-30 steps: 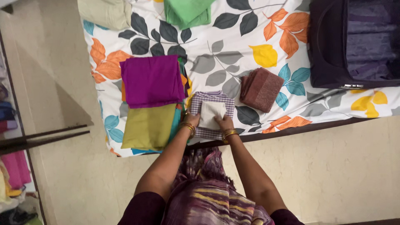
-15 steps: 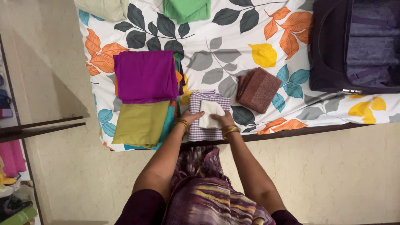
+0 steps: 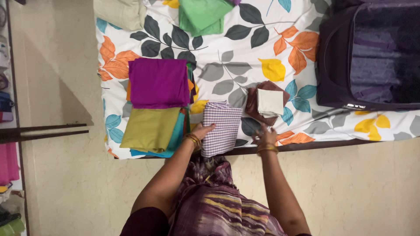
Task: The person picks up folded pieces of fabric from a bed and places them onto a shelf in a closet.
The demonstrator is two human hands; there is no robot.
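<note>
— Where are the hands?

— The left hand (image 3: 202, 130) lies flat, fingers spread, on the near left edge of the folded purple-checked cloth (image 3: 221, 127); it presses down rather than pinching. The right hand (image 3: 264, 135) is loosely open over the leaf-print bedsheet (image 3: 245, 52) at the bed's near edge, with nothing in it.

— And the small white piece?

— The folded cream cloth (image 3: 270, 102) lies just beyond the right hand's fingertips, apart from them, on top of the folded maroon cloth (image 3: 252, 102). The maroon one shows only around its left and far edges.

— How does the checked cloth sit relative to those two?

— Just left of them, close to the maroon cloth without clearly touching it, its near end at the mattress edge.

— What lies to the other side?

— Left of the left hand is a stack of folded fabric: a magenta cloth (image 3: 159, 82) on top at the far end, an olive-yellow cloth (image 3: 149, 129) nearer, with teal and orange layers peeking out under them.

— Farther out?

— A folded green cloth (image 3: 200, 15) and a pale beige cloth (image 3: 120, 13) lie at the far side of the bed. An open dark purple suitcase (image 3: 369, 57) sits at the right, well apart from both hands.
</note>
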